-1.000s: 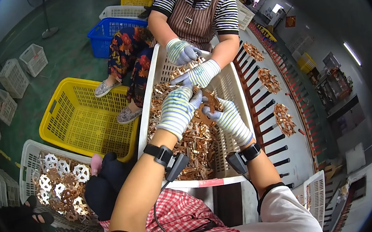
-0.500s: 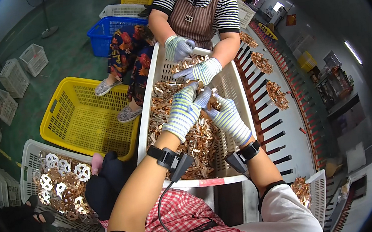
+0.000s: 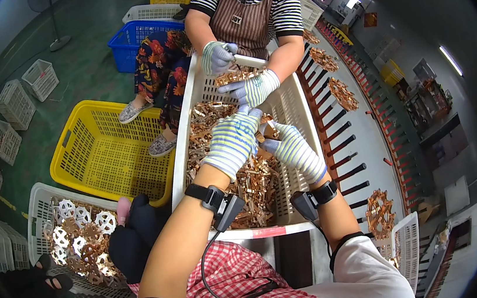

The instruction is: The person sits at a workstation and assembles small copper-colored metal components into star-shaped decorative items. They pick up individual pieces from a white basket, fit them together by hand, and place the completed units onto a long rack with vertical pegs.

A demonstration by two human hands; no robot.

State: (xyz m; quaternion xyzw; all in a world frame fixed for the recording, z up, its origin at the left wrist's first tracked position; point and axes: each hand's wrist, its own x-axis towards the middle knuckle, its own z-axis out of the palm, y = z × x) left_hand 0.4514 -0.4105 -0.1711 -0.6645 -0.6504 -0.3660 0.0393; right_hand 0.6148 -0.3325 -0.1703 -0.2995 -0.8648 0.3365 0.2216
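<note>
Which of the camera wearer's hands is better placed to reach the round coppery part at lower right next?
Probably the right hand: it is nearer the round coppery part than the left hand, though it seems to hold a small coppery piece.

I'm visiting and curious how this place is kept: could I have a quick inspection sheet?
Surface: white crate, perforated walls.
Workpieces: heaped copper-coloured pieces; a metal piece between the hands.
Clutter: wheel-shaped parts piled lower left.
Hands: gloved; right hand grips the metal piece; left hand alongside, grip partly hidden.
Cables: black cable over the checked apron.
Surroundings: co-worker opposite; yellow basket at left.
</note>
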